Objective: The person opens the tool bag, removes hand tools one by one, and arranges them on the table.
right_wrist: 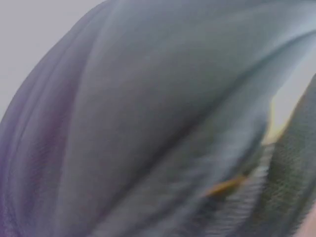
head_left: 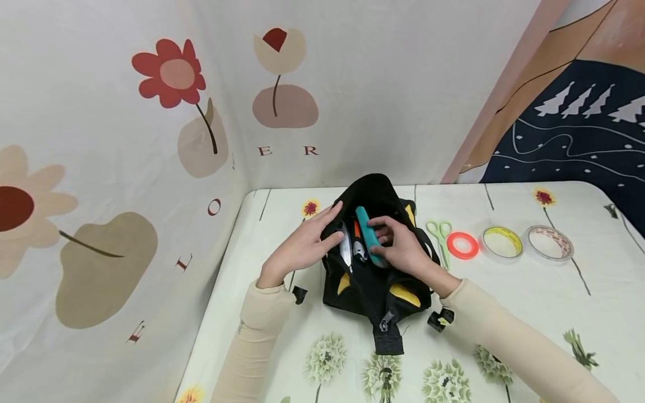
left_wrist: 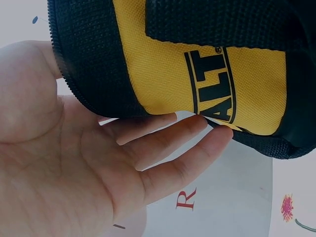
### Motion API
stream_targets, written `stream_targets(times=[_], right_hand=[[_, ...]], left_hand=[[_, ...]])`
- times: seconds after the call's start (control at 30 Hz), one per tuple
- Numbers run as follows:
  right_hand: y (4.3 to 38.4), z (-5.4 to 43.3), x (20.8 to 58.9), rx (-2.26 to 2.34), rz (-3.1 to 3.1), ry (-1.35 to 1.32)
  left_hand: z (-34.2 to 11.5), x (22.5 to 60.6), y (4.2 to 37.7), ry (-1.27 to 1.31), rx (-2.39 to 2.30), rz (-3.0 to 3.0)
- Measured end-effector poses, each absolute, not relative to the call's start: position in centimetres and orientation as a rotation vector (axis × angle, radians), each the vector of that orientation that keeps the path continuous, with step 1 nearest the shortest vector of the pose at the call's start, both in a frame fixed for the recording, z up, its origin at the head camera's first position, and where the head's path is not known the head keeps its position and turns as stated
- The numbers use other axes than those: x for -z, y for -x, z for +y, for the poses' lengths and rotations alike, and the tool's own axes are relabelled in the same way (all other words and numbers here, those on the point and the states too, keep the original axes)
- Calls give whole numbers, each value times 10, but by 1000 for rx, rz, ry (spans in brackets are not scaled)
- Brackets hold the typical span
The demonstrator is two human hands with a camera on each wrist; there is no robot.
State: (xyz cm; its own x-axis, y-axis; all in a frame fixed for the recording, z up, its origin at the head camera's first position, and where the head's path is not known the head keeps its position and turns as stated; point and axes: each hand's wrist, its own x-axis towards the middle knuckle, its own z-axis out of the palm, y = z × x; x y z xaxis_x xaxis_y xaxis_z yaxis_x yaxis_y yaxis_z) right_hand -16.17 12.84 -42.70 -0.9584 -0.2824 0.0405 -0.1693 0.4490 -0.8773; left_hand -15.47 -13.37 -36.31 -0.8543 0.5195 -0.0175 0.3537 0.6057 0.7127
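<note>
A black and yellow zip tool bag (head_left: 360, 294) stands unzipped on the table, its mouth facing up. My left hand (head_left: 302, 243) holds the bag's left rim, thumb over the opening and fingers along the outside. In the left wrist view those fingers (left_wrist: 168, 143) lie against the bag's yellow lettered side (left_wrist: 163, 74). Inside the mouth, my right hand (head_left: 400, 246) grips a long teal item (head_left: 369, 232) of unclear kind. Beside it in the bag lie an orange and grey tool (head_left: 358, 243) and a whitish slim object (head_left: 345, 249). Blurred dark bag fabric (right_wrist: 148, 108) fills the right wrist view.
Right of the bag lie green scissors (head_left: 442, 240), an orange tape ring (head_left: 462, 253), a yellow-cored tape roll (head_left: 515, 239) and a clear tape roll (head_left: 568, 246). A flower-print cloth covers the table (head_left: 504, 302). Printed fabric walls (head_left: 373, 112) stand behind and at left.
</note>
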Motion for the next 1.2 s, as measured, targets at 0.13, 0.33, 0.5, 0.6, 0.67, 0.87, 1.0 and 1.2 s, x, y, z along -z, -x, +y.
stream_targets(times=[0.13, 0.33, 0.5, 0.6, 0.67, 0.87, 1.0, 1.2], right_hand=[[153, 132, 417, 1600, 2543, 430], [143, 139, 402, 1721, 2430, 419], [138, 145, 389, 1826, 2378, 406], [134, 150, 380, 1875, 2372, 393], [132, 154, 376, 1902, 2373, 381], [129, 165, 375, 1968, 2374, 358], [127, 172, 375, 1978, 2382, 307], [125, 189, 372, 2083, 2328, 297]], left_hand=[[-133, 362, 154, -725, -1089, 2604], [-133, 363, 154, -734, -1102, 2602], [-134, 363, 154, -732, -1114, 2599], [-133, 364, 154, -735, -1111, 2603], [-132, 364, 155, -736, -1107, 2605], [-132, 364, 154, -735, -1094, 2606], [-132, 363, 153, -736, -1094, 2605], [-133, 363, 154, -737, -1096, 2606]])
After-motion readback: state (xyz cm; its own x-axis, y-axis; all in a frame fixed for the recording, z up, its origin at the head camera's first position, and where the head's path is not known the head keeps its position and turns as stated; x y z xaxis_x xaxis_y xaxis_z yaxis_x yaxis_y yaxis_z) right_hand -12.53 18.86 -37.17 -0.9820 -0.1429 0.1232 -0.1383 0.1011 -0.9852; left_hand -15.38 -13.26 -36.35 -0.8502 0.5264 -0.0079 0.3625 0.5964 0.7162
